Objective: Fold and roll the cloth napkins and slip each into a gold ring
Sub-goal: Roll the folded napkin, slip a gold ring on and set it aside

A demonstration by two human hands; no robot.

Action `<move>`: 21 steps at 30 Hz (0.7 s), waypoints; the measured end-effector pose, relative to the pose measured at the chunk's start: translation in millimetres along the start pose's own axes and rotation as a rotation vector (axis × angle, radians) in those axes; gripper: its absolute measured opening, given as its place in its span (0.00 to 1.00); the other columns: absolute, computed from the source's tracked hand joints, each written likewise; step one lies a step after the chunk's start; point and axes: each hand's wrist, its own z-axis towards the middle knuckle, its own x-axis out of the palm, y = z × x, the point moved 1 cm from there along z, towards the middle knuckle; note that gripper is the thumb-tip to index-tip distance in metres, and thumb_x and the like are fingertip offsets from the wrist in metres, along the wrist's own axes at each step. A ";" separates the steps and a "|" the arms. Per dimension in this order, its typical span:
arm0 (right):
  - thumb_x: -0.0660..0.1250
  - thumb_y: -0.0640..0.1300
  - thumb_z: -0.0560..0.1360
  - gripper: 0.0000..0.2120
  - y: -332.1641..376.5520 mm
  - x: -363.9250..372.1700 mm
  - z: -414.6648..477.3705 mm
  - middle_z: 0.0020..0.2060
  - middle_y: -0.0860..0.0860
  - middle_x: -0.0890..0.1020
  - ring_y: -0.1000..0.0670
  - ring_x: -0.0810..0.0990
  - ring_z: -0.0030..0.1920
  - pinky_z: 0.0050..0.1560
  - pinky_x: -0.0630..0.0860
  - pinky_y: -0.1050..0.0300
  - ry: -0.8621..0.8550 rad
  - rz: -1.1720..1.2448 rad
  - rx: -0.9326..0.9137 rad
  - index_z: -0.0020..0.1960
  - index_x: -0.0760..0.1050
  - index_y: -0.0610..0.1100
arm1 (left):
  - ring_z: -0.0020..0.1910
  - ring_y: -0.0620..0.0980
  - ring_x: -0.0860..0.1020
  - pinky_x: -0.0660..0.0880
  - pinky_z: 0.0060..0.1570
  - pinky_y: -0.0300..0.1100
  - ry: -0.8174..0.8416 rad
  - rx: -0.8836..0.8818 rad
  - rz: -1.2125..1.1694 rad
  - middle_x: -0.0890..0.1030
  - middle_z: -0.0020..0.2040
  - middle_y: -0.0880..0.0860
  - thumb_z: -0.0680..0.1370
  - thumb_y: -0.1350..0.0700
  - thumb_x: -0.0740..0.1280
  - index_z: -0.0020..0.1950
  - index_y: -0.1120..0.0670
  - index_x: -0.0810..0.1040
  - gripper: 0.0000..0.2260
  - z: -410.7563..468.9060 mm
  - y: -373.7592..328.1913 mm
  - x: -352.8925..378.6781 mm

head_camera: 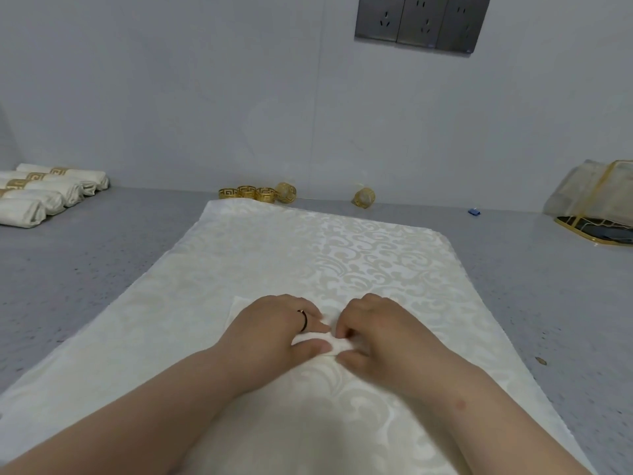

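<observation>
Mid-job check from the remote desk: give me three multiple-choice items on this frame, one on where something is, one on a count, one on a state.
1. Where do the finished rolled napkins lie?
A. far left of the table
B. far right
C. on the wall

2. How many loose gold rings stand by the wall?
A. two
B. five
C. eight

3. What are the left hand and right hand doing?
A. resting flat, apart
B. pinching a fold of the napkin
C. holding a ring

Answers: 1 A, the rolls sit at the left edge. 2 B, four grouped and one apart. 3 B, both thumbs and fingers grip a raised fold.
</observation>
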 end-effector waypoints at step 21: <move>0.70 0.42 0.71 0.08 -12.0 1.4 7.2 0.34 0.62 0.69 0.63 0.67 0.37 0.42 0.64 0.73 -0.051 0.424 0.300 0.51 0.79 0.43 | 0.54 0.45 0.72 0.66 0.43 0.33 0.275 -0.191 0.005 0.73 0.57 0.44 0.73 0.44 0.67 0.67 0.50 0.69 0.24 36.7 -15.4 -13.6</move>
